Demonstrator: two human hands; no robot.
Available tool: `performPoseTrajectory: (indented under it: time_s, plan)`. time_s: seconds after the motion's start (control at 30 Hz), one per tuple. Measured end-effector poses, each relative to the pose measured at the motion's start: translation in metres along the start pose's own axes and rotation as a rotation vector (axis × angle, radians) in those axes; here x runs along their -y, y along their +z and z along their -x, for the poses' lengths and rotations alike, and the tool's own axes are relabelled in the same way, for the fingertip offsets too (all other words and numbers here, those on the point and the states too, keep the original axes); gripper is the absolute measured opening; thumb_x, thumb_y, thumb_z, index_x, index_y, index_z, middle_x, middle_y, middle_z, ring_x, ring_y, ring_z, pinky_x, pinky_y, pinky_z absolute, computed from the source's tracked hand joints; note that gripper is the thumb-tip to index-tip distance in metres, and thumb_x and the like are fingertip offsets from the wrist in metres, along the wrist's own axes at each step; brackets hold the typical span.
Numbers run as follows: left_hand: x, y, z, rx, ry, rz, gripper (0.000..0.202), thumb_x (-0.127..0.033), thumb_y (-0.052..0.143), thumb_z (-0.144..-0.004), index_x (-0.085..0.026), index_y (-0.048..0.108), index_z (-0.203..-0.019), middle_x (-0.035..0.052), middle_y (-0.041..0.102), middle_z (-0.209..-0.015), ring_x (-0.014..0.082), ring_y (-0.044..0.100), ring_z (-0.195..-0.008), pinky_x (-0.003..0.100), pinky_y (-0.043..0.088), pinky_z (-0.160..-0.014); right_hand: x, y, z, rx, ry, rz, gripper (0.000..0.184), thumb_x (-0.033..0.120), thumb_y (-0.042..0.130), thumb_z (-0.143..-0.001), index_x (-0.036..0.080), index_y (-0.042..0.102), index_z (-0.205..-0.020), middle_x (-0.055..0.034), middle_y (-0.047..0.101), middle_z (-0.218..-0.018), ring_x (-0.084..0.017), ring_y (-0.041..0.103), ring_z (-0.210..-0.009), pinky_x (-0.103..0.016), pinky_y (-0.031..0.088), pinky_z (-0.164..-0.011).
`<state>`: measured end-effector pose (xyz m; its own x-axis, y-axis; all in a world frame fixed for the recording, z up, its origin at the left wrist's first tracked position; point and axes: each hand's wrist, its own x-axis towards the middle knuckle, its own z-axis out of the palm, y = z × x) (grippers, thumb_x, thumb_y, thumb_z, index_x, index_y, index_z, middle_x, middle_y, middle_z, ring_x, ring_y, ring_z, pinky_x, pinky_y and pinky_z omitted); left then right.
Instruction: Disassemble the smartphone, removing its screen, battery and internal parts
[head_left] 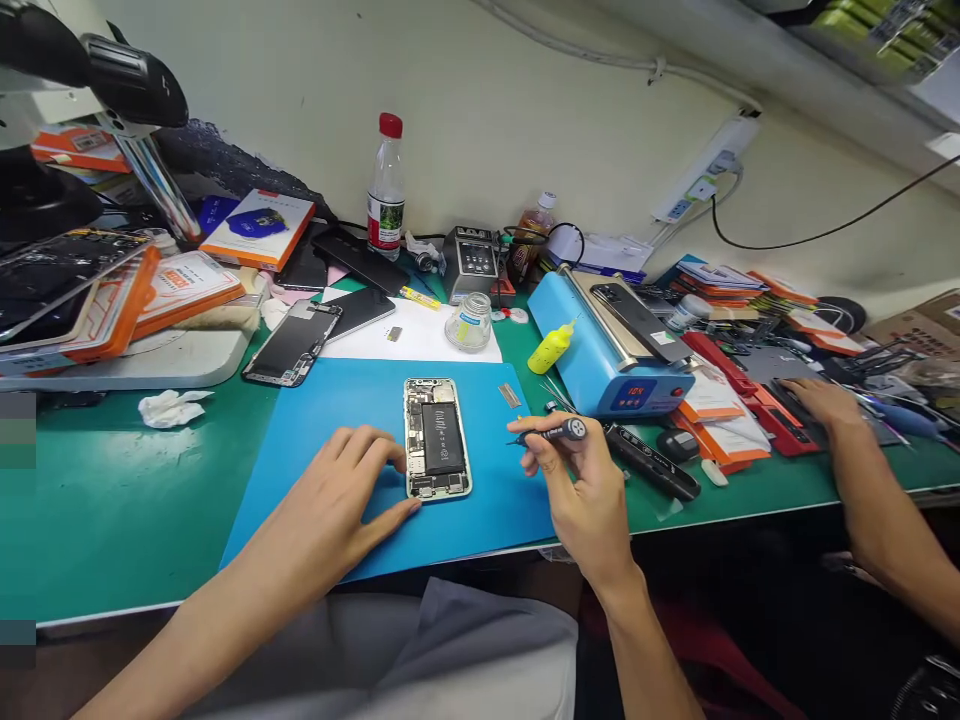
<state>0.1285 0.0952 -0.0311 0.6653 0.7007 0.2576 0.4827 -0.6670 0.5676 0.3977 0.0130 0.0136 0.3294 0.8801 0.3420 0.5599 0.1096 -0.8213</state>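
Observation:
An opened smartphone [438,440] lies on a blue mat [322,400], its black battery [442,438] and circuit boards exposed. My left hand [349,475] steadies it at the lower left, with curled fingers against the side edge and the thumb at the bottom corner. To the right of the phone, my right hand [581,480] grips a small dark screwdriver [562,431]. Its thin tip points left toward the phone, apart from it and above the mat. A small metal plate [509,396] with slots lies on the mat near the phone's upper right.
Behind the mat are a removed phone screen [292,342], a glass jar [469,322] and a red-capped bottle [386,190]. A blue heating station [600,350], yellow dropper bottle [551,348] and black pen-shaped tool [652,462] stand rightward. Another person's hand [825,402] rests at far right.

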Motion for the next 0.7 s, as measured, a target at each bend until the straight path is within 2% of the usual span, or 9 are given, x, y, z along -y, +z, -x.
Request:
performPoseTrajectory:
  time_s: [0.07,0.17,0.23,0.3,0.37,0.47,0.53,0.63,0.7]
  plan:
    - [0.001,-0.002,-0.001,0.010,-0.005,0.013,0.019,-0.044,0.068,-0.109,-0.027,0.062,-0.115,0.0054,0.068,-0.125,0.0307,0.062,-0.113,0.048,0.054,-0.096,-0.002,0.007,0.000,0.010,0.049,0.013,0.025,0.048,0.064,-0.111,0.028,0.062,-0.125,-0.0045,0.082,-0.116,-0.015,0.072,-0.077,-0.032,0.063,-0.075]
    - [-0.002,-0.006,-0.001,0.028,-0.030,0.002,0.020,-0.041,0.074,-0.106,-0.026,0.063,-0.112,0.0050,0.069,-0.125,0.0303,0.061,-0.111,0.047,0.053,-0.095,-0.007,0.011,-0.001,-0.047,0.101,0.052,0.052,0.051,0.065,-0.109,0.028,0.050,-0.153,-0.0047,0.082,-0.108,-0.020,0.076,-0.081,-0.036,0.064,-0.074]
    - [-0.003,-0.007,0.000,0.035,-0.039,-0.008,0.024,-0.043,0.078,-0.104,-0.026,0.063,-0.112,0.0052,0.069,-0.126,0.0306,0.061,-0.111,0.047,0.053,-0.094,-0.009,0.008,-0.002,-0.135,0.089,0.126,0.061,0.053,0.064,-0.109,0.026,0.044,-0.160,-0.0044,0.079,-0.098,-0.023,0.077,-0.082,-0.038,0.063,-0.073]
    - [-0.004,-0.008,0.000,0.030,-0.042,-0.011,0.026,-0.044,0.078,-0.104,-0.026,0.063,-0.114,0.0057,0.068,-0.129,0.0308,0.061,-0.113,0.046,0.053,-0.093,-0.010,-0.001,-0.005,-0.185,0.047,0.326,0.060,0.053,0.060,-0.110,0.025,0.047,-0.162,-0.0040,0.076,-0.091,-0.025,0.076,-0.079,-0.038,0.060,-0.070]
    - [-0.003,-0.007,0.001,0.023,-0.049,0.001,0.022,-0.044,0.074,-0.106,-0.026,0.063,-0.114,0.0054,0.068,-0.129,0.0302,0.061,-0.113,0.045,0.053,-0.093,-0.011,-0.010,-0.008,-0.108,-0.033,0.637,0.053,0.050,0.054,-0.113,0.026,0.054,-0.160,-0.0064,0.077,-0.094,-0.026,0.076,-0.084,-0.036,0.056,-0.068]
    - [0.000,-0.006,0.003,0.017,-0.053,0.032,0.020,-0.045,0.071,-0.108,-0.027,0.063,-0.113,0.0038,0.068,-0.127,0.0295,0.062,-0.112,0.045,0.053,-0.093,-0.017,-0.023,-0.012,0.076,-0.138,1.000,0.049,0.046,0.043,-0.116,0.025,0.062,-0.156,-0.0117,0.080,-0.112,-0.029,0.076,-0.101,-0.034,0.050,-0.065]
    - [0.002,-0.004,0.003,0.008,-0.041,0.042,0.020,-0.046,0.070,-0.108,-0.028,0.063,-0.113,0.0033,0.068,-0.128,0.0300,0.062,-0.114,0.045,0.053,-0.095,-0.021,-0.035,-0.012,0.026,-0.131,1.078,0.048,0.043,0.038,-0.118,0.021,0.068,-0.148,-0.0130,0.080,-0.120,-0.028,0.076,-0.101,-0.035,0.047,-0.065]
    - [0.004,-0.002,0.004,-0.001,-0.022,0.043,0.019,-0.048,0.067,-0.110,-0.029,0.063,-0.113,0.0038,0.068,-0.128,0.0308,0.062,-0.115,0.045,0.052,-0.095,-0.028,-0.058,-0.008,-0.101,-0.051,1.127,0.044,0.038,0.039,-0.117,0.020,0.078,-0.123,-0.0104,0.082,-0.120,-0.025,0.076,-0.090,-0.035,0.044,-0.067]
    - [0.004,-0.002,0.004,-0.003,-0.013,0.045,0.019,-0.048,0.065,-0.111,-0.029,0.063,-0.112,0.0043,0.069,-0.127,0.0309,0.062,-0.114,0.045,0.052,-0.094,-0.031,-0.075,-0.001,-0.074,0.002,1.178,0.040,0.037,0.043,-0.116,0.022,0.079,-0.114,-0.0072,0.084,-0.115,-0.025,0.076,-0.087,-0.036,0.042,-0.065]
